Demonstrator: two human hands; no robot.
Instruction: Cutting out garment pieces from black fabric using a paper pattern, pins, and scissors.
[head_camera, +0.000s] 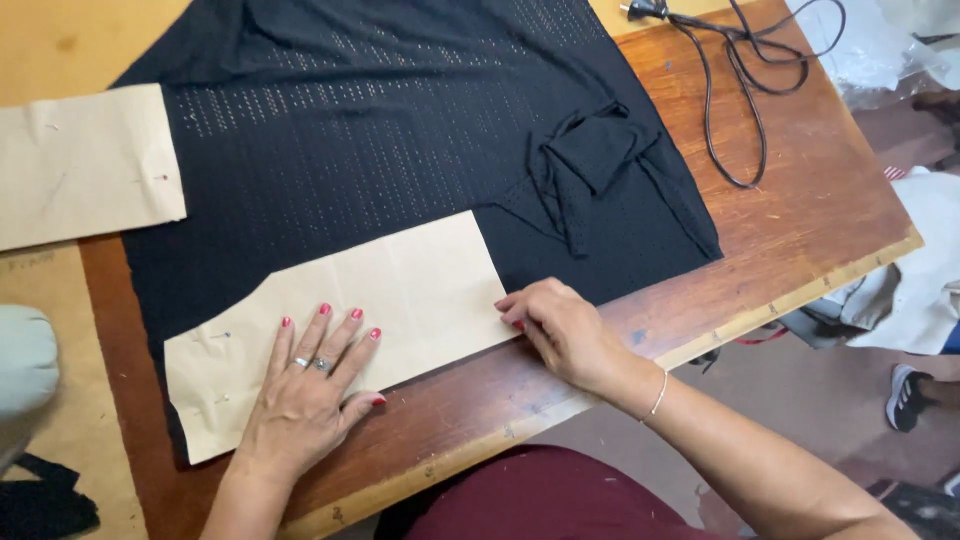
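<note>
The left hand (305, 395) is pressed flat, fingers spread, on the brown paper pattern (350, 315) at lower centre, over black fabric (380, 130) on the worktop (800, 210). The right hand (560, 330) pinches its right edge; the grip is narrow. The paper is judged light, stiff, creasable, best held at the edges.

The fabric (400, 130) spread over the reddish-brown wooden surface (800, 220) is black, pricked with rows of tiny pale holes. On it lies a plain tan paper pattern piece (400, 290); a second tan paper piece (85, 165) sits at the surface's left edge. The nails on both hands are red. A black cord (740, 90) coils at the far right corner.
</note>
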